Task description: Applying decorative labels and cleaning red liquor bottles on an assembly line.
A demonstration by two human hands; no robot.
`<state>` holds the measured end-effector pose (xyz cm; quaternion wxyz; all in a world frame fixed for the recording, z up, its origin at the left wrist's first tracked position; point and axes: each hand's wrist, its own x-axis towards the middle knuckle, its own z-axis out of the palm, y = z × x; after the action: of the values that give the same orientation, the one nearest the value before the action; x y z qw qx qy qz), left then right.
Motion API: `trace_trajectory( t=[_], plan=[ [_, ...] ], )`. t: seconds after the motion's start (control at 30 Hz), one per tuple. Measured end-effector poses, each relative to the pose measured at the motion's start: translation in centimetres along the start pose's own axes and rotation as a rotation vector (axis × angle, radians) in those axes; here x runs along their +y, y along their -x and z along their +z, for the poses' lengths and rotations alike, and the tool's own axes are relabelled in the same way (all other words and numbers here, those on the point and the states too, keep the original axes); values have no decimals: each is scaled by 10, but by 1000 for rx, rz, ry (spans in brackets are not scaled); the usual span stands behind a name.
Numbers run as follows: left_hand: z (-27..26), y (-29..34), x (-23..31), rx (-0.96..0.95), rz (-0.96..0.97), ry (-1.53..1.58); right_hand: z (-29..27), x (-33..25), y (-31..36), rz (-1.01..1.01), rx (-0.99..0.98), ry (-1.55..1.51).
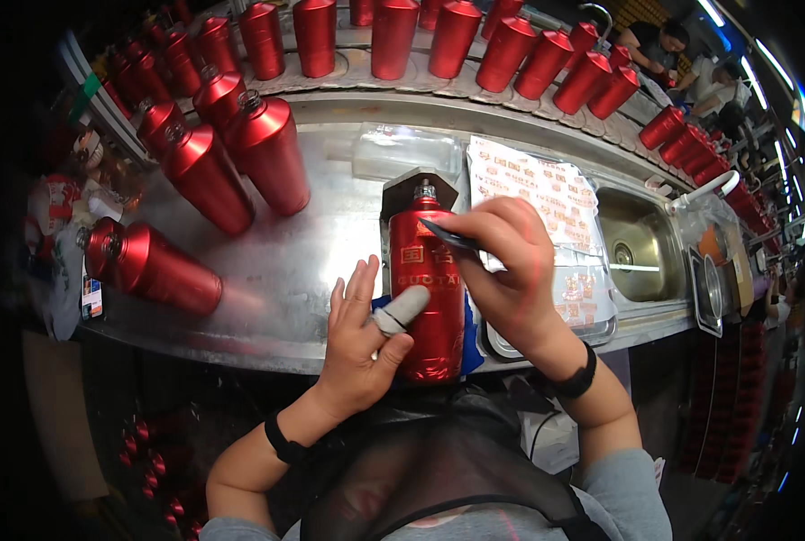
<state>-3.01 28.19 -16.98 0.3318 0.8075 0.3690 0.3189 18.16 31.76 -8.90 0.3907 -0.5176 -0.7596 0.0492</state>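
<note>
A red bottle [427,298] lies on its side on the steel worktop [285,270], near the front edge and just in front of the person, its small neck pointing away toward a dark holder [401,191] behind it. Blue cloth [471,347] shows under the bottle's lower end. The left hand [359,338] rests against the bottle's left flank — fingers spread open and flat, the thumb, wrapped in a pale cover, pressed onto the red surface. The right hand [508,270] hovers over the bottle's upper right, fingers closed around a thin dark tool [450,237] whose tip meets the bottle near its shoulder. Just right of the bottle lies a tray of printed label sheets [547,203], and beyond it a small sink [641,248]. To the left, more red bottles [240,158] stand and lie on the worktop — others line the conveyor [402,68] behind.
</note>
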Motion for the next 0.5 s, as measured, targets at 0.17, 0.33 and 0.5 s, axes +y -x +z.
trace_trajectory(
  t=[0.17, 0.33, 0.5],
  plan=[
    [-12, 11, -8, 185, -250, 356, 26, -13, -7, -186, -193, 223],
    [-20, 11, -11, 230, -385, 518, 11, -42, 22, -359, -730, -26],
    [-9, 6, -19, 184, -340, 534, 6, -21, 9, -231, -239, -70]
  ],
)
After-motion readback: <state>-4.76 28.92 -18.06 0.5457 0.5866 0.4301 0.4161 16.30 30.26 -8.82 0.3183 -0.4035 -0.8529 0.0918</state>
